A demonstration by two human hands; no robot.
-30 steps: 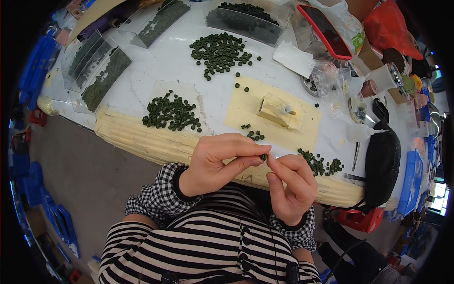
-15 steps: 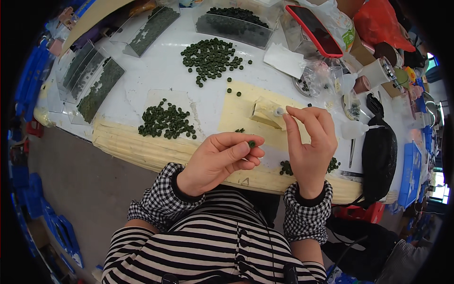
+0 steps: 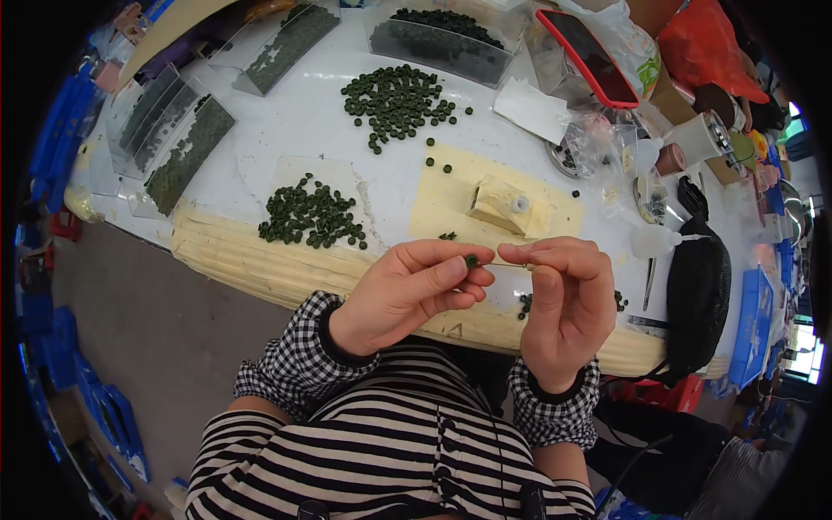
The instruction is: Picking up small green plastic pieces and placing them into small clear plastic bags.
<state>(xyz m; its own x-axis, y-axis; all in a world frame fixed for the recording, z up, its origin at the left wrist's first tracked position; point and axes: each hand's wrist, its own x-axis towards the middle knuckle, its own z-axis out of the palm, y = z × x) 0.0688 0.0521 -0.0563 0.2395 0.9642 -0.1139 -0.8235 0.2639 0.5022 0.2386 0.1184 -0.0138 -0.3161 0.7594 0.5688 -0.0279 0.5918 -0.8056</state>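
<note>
Green piece [image 3: 471,261], partly covered, pinched by left hand [image 3: 406,284]; right hand [image 3: 572,299] pinching thin rod [image 3: 504,265], end hidden.

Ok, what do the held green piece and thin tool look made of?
Green piece in the left hand: plastic or stone, perhaps; evenly dark green, finish too small to judge. Thin tool in the right hand: probably metal, being slender and straight; finish unclear.

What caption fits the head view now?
Left fingers pinch a small, round, dark green piece; right fingers hold a thin, straight rod toward it.
</note>
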